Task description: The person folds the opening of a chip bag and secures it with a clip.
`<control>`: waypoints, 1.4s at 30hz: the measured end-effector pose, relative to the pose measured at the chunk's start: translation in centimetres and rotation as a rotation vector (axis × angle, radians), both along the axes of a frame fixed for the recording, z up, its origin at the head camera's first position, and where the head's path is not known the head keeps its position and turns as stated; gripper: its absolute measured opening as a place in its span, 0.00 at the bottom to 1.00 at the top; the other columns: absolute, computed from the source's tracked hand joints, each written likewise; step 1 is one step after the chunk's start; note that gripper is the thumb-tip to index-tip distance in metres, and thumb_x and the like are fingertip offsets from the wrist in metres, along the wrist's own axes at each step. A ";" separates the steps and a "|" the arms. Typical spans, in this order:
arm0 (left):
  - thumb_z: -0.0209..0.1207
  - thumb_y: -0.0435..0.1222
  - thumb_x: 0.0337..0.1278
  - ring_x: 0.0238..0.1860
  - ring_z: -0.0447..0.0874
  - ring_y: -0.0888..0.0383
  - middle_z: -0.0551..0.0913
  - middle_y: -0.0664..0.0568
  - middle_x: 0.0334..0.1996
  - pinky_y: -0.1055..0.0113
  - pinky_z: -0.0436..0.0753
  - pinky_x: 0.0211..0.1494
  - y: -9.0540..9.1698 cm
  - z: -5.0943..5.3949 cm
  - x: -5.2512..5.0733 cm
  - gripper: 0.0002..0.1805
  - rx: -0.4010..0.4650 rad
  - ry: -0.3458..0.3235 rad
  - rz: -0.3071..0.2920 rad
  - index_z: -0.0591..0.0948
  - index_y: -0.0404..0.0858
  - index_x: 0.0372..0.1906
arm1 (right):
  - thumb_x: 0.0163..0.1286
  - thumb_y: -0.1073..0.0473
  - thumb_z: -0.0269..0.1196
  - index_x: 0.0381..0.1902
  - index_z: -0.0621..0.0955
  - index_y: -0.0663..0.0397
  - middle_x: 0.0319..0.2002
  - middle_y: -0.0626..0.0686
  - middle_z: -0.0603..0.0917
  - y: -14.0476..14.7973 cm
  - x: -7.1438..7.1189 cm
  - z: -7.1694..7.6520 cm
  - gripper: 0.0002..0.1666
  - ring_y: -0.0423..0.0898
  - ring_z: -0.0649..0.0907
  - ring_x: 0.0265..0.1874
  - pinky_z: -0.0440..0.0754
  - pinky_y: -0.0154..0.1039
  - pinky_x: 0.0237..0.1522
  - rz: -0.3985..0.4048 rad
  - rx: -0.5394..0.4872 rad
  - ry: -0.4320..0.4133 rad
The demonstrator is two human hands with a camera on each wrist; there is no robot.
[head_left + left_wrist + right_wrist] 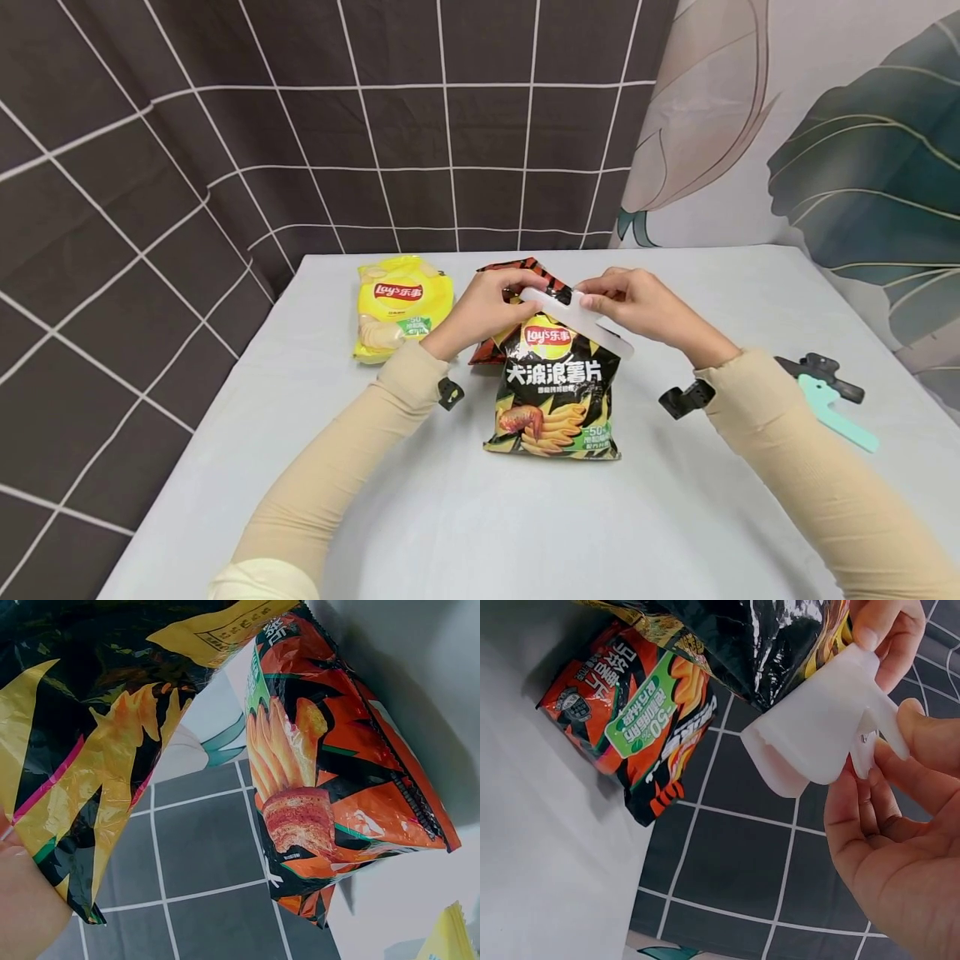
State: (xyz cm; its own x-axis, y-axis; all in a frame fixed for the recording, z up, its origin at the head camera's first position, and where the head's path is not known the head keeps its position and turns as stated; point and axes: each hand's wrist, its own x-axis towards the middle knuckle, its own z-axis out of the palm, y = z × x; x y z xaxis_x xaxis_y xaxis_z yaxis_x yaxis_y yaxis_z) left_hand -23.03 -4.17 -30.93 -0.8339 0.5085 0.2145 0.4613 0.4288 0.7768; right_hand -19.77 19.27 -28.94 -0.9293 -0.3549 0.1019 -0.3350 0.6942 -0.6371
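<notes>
A black Lay's chip bag [555,400] stands upright near the middle of the table, its top edge tilted down to the right. Across that top sits a wide white bag clip [607,337]. My left hand [486,307] grips the bag's upper left corner beside the clip's left end. My right hand [641,307] pinches the clip's two handle tabs between thumb and fingers. In the right wrist view, the clip [817,724] has its jaws spread at the bag's edge. The left wrist view shows the bag's black and yellow back [67,765].
Behind the black bag stands an orange-red chip bag [337,765], partly hidden in the head view. A yellow Lay's bag [401,312] lies at the back left. On the right are a mint-green clip-like item [840,417] and a black item [847,387].
</notes>
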 end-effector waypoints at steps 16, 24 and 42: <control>0.62 0.37 0.59 0.43 0.76 0.59 0.83 0.53 0.49 0.69 0.77 0.46 0.0 0.1 0.2 0.15 -0.013 -0.013 0.015 0.84 0.44 0.51 | 0.72 0.48 0.56 0.60 0.77 0.60 0.60 0.63 0.77 0.2 0.0 -0.5 0.27 0.57 0.78 0.55 0.77 0.55 0.53 -0.045 -0.014 -0.081; 0.62 0.37 0.59 0.43 0.76 0.59 0.83 0.53 0.50 0.68 0.78 0.47 0.0 0.0 0.3 0.14 -0.023 0.000 0.025 0.83 0.43 0.51 | 0.72 0.45 0.55 0.61 0.77 0.59 0.60 0.63 0.77 0.0 0.1 -0.5 0.29 0.53 0.81 0.51 0.78 0.46 0.47 -0.056 -0.026 -0.105; 0.62 0.37 0.59 0.51 0.81 0.57 0.84 0.50 0.52 0.64 0.79 0.54 -0.5 -0.7 0.2 0.21 0.025 -0.004 0.049 0.79 0.41 0.58 | 0.71 0.42 0.55 0.61 0.77 0.57 0.60 0.61 0.78 0.3 0.5 -0.6 0.30 0.54 0.81 0.52 0.77 0.52 0.53 -0.065 -0.056 -0.127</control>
State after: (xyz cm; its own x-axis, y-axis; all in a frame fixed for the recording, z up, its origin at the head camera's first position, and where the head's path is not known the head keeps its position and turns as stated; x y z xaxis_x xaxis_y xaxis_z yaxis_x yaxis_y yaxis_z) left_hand -22.79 -4.69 -31.60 -0.8586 0.4616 0.2230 0.4369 0.4315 0.7892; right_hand -19.27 19.58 -29.58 -0.9568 -0.2908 -0.0002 -0.2047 0.6739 -0.7099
